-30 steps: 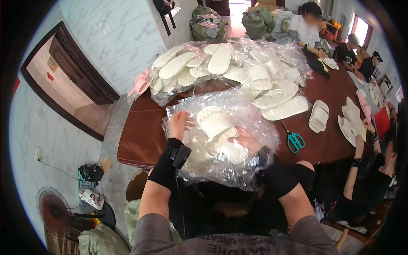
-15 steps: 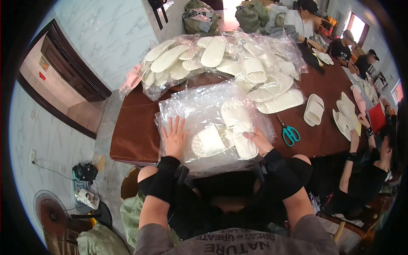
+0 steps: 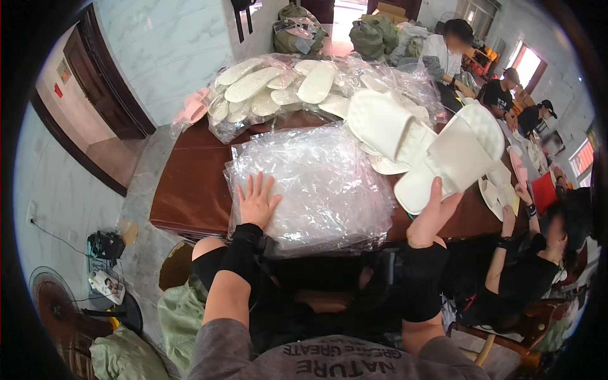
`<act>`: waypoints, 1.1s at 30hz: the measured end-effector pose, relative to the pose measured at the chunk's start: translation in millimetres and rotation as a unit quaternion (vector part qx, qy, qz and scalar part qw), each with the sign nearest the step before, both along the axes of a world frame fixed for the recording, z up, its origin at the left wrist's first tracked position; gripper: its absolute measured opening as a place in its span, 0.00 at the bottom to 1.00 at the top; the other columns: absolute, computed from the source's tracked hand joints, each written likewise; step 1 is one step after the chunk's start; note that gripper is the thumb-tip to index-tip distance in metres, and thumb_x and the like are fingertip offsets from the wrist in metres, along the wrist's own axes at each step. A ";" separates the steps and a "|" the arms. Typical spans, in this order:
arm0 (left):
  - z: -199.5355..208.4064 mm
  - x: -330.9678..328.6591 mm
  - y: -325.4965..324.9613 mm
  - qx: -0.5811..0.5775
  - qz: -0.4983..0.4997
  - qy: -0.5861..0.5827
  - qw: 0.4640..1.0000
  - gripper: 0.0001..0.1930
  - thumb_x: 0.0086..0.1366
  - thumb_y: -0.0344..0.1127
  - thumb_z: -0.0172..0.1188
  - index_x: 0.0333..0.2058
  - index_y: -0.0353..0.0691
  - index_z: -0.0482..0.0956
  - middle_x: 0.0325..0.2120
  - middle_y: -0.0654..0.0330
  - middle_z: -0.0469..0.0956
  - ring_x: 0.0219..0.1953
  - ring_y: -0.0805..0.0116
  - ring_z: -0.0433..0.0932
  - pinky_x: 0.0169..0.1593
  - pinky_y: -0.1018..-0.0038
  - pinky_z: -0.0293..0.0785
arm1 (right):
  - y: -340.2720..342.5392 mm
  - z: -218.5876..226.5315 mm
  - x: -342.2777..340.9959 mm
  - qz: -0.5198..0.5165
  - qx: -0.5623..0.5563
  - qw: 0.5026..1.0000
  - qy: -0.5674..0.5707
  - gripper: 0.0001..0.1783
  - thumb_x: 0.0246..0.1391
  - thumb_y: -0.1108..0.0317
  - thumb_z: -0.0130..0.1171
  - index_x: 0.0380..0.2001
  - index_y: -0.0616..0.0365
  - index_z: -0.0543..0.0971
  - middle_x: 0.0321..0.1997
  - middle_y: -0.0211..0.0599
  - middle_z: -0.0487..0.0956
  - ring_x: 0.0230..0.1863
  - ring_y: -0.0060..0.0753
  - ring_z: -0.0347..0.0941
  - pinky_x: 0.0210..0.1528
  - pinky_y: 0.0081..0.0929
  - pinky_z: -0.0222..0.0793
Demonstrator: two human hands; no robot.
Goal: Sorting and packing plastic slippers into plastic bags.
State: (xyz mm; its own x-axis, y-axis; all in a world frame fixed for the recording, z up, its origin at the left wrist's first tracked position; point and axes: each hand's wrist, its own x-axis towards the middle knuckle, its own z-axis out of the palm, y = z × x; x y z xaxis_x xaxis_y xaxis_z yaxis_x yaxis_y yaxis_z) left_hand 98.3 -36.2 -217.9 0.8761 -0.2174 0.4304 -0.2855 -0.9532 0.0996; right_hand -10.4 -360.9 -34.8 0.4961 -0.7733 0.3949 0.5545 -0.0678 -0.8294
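Note:
A stack of clear plastic bags (image 3: 304, 183) lies on the brown-covered table in front of me. My left hand (image 3: 256, 201) rests palm down on its left part, fingers spread. Raised to the right of the stack, a pair of white slippers (image 3: 465, 149) is gripped at its near edge by my right hand (image 3: 434, 215). Their straps and insoles show; whether clear film covers them I cannot tell. Behind them they hide part of the table. A heap of bagged white slippers (image 3: 253, 85) spreads along the far side of the table.
A pink slipper (image 3: 193, 107) lies at the heap's left end. At right, a co-worker's hands (image 3: 514, 206) are by other white slippers (image 3: 494, 196). More people sit or stand farther along. A fan (image 3: 57, 307) and green sacks (image 3: 130, 351) are on the floor at lower left.
My right hand has lifted the white slippers off the bag stack, up and to the right. My left hand stays flat on the bags. The scissors are now mostly hidden.

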 end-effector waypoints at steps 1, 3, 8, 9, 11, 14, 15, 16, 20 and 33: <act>-1.4 0.1 -1.7 0.002 0.003 0.003 1.000 0.30 0.64 0.59 0.50 0.61 0.54 0.66 0.65 0.57 0.58 0.68 0.51 0.51 0.67 0.43 0.41 | 15.3 -0.2 0.1 0.036 0.024 0.999 -0.014 0.28 0.58 0.74 0.55 0.60 0.66 0.61 0.55 0.41 0.71 0.55 0.30 0.68 0.57 0.28 0.63; -4.5 -1.1 4.5 0.002 0.012 0.002 1.000 0.30 0.63 0.59 0.50 0.61 0.54 0.66 0.65 0.57 0.58 0.68 0.51 0.51 0.67 0.43 0.41 | 49.8 -6.8 3.3 0.147 0.068 0.987 -0.004 0.26 0.58 0.73 0.55 0.58 0.66 0.62 0.55 0.39 0.71 0.55 0.29 0.67 0.58 0.27 0.62; -14.2 3.6 4.9 0.018 0.012 0.029 0.999 0.30 0.62 0.57 0.52 0.61 0.55 0.66 0.66 0.58 0.57 0.68 0.52 0.51 0.67 0.43 0.40 | 47.7 -135.7 42.3 0.292 0.011 0.934 0.205 0.24 0.55 0.71 0.58 0.54 0.66 0.66 0.46 0.40 0.76 0.47 0.29 0.72 0.50 0.26 0.67; -10.2 5.2 -2.1 0.008 0.008 0.021 1.000 0.30 0.62 0.56 0.52 0.61 0.55 0.66 0.66 0.59 0.57 0.68 0.53 0.51 0.67 0.43 0.40 | 27.8 -169.4 49.3 0.257 -0.072 0.919 0.289 0.24 0.54 0.70 0.59 0.53 0.65 0.68 0.43 0.40 0.78 0.44 0.30 0.73 0.48 0.26 0.68; -6.6 3.0 -1.3 -0.011 0.008 0.020 1.000 0.29 0.62 0.53 0.53 0.62 0.57 0.65 0.66 0.59 0.57 0.69 0.54 0.51 0.67 0.44 0.41 | 12.9 -199.7 51.2 0.256 -0.090 0.915 0.300 0.23 0.53 0.69 0.60 0.51 0.66 0.69 0.41 0.41 0.78 0.42 0.31 0.74 0.47 0.26 0.68; -2.0 0.0 1.3 -0.003 0.007 0.014 1.000 0.29 0.63 0.51 0.52 0.62 0.53 0.64 0.66 0.60 0.57 0.69 0.55 0.51 0.67 0.44 0.41 | 11.4 -203.7 47.4 0.252 -0.092 0.916 0.298 0.19 0.53 0.68 0.61 0.46 0.66 0.73 0.40 0.41 0.79 0.42 0.30 0.74 0.45 0.25 0.68; -3.6 1.1 4.0 -0.005 0.010 0.017 1.000 0.29 0.63 0.51 0.52 0.62 0.53 0.64 0.66 0.60 0.57 0.69 0.55 0.51 0.67 0.44 0.41 | 14.0 -198.2 50.4 0.272 -0.056 0.913 0.299 0.18 0.53 0.68 0.61 0.46 0.65 0.73 0.40 0.40 0.79 0.41 0.29 0.74 0.44 0.25 0.69; -5.0 2.0 5.4 -0.013 0.014 0.015 1.000 0.29 0.64 0.50 0.52 0.63 0.50 0.62 0.66 0.60 0.57 0.69 0.55 0.51 0.67 0.44 0.41 | 15.2 -192.6 50.4 0.290 -0.020 0.909 0.299 0.18 0.54 0.68 0.61 0.45 0.65 0.73 0.40 0.38 0.79 0.41 0.27 0.74 0.43 0.24 0.69; -8.6 -0.6 7.5 -0.034 0.026 0.034 0.999 0.31 0.65 0.47 0.51 0.63 0.42 0.59 0.65 0.60 0.57 0.69 0.56 0.50 0.68 0.45 0.42 | 25.1 -149.9 37.8 0.293 -0.021 0.910 0.294 0.17 0.54 0.68 0.62 0.45 0.64 0.74 0.40 0.35 0.78 0.39 0.25 0.74 0.41 0.23 0.69; -7.6 3.7 5.4 -0.023 0.035 -0.002 0.999 0.28 0.66 0.43 0.50 0.62 0.43 0.61 0.64 0.62 0.59 0.69 0.58 0.51 0.68 0.47 0.42 | -30.7 -71.2 31.2 0.466 -0.132 0.797 0.360 0.24 0.54 0.73 0.59 0.54 0.69 0.69 0.46 0.36 0.78 0.44 0.22 0.74 0.45 0.21 0.70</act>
